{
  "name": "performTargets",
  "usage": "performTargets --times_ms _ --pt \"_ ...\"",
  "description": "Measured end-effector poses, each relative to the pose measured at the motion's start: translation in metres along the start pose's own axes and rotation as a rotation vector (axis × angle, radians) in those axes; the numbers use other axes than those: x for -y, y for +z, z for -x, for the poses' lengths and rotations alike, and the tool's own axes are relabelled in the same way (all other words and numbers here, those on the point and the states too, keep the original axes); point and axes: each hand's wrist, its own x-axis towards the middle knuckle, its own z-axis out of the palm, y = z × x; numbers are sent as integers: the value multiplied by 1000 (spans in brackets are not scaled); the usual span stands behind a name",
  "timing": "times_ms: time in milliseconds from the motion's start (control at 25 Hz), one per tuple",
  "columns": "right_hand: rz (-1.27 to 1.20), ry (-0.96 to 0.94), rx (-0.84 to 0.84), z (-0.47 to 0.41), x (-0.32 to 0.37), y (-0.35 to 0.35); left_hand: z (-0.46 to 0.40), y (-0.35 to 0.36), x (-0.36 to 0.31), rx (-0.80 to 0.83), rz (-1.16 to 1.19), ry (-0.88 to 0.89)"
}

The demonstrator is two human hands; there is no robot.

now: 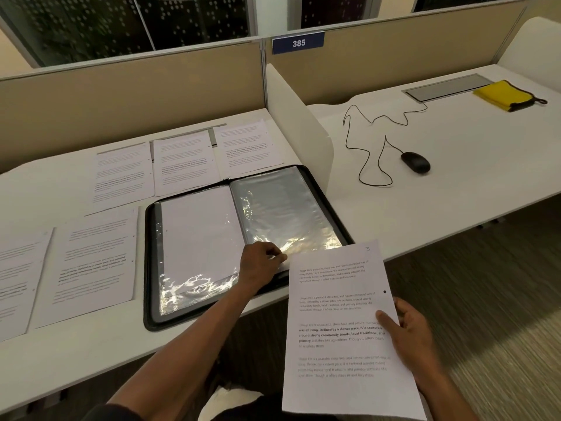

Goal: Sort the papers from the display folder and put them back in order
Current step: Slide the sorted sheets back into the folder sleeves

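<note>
Sheet marked 3 (340, 323) nearest, pinched in my right hand (416, 335), off the desk edge. Left hand (261, 262) pinches the empty sleeve's (285, 208) lower edge in the open display folder (151, 268). Risk: glossy sleeve slips shut, page corner crumples entering.

Wired mouse (415, 161), yellow cloth (504, 95), perhaps a pouch.

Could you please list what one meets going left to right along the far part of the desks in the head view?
Three printed white paper sheets in a row → white curved desk divider → black corded computer mouse → grey rectangular desk hatch → folded yellow cloth.
</note>
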Motion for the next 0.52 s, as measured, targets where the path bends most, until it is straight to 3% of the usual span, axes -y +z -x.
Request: performTargets --times_ms 240,520 --pt "31 -20 -22 -1 2 25 9 10 2 -17 -146 119" --pt "-18 65 112 -3 10 60 14 16 2 -105 -259 311"
